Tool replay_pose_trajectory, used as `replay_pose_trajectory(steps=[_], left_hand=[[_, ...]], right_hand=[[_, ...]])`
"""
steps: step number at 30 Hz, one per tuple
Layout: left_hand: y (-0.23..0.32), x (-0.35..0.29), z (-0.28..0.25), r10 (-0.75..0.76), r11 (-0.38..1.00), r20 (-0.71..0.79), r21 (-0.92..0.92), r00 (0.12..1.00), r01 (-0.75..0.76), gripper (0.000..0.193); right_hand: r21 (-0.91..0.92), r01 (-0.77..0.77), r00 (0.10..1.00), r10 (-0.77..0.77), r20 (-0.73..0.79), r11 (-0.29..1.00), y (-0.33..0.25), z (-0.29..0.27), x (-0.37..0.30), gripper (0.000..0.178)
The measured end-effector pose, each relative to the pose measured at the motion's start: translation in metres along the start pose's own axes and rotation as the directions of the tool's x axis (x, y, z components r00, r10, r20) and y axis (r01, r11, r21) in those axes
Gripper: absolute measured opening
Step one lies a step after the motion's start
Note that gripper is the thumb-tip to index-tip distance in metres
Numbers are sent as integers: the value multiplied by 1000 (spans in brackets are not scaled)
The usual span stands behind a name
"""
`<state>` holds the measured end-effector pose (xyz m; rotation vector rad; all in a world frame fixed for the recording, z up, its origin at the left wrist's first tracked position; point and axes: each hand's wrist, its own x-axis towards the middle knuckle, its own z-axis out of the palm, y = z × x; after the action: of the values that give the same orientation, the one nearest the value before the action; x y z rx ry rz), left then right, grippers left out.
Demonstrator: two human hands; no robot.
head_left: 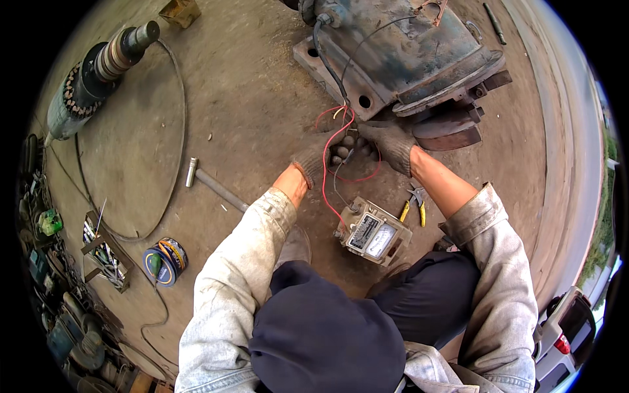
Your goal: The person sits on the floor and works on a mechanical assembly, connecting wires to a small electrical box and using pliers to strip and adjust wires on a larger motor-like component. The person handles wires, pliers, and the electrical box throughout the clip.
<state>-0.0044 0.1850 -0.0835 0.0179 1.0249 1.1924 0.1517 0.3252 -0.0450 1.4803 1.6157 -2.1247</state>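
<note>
Both of my hands wear brown knitted work gloves and meet beside the base of a large, worn, blue-grey electric motor (419, 59). My left hand (321, 149) is closed, fingers curled around a thin wire. From the other side, my right hand (390, 143) pinches at the wire ends, its fingertips partly hidden. A black cable (333, 73) comes down from the motor to this spot. One red test lead (325, 180) crosses my left glove; it and a thin grey lead (336, 183) run to a beige box meter (377, 230) with a dial, on the ground near my knees.
Yellow-handled pliers (414, 204) lie right of the meter. A hammer (219, 187) rests at the left. Farther left are a rotor (98, 78), a looped cable (183, 124), a tool tray (108, 255) and a round blue tin (159, 265). A parked vehicle (563, 334) stands at right.
</note>
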Motion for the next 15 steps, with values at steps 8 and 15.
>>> replay_pose_trajectory(steps=[8,15], left_hand=[[-2,0,-5,-43,981,5,-191,999,43,25],[-3,1,-4,-24,988,54,-150,998,32,27]], right_hand=[[65,0,999,3,-44,998,-1,5,-2,26],[214,12,1000,-7,-24,977,7,-4,9,18]])
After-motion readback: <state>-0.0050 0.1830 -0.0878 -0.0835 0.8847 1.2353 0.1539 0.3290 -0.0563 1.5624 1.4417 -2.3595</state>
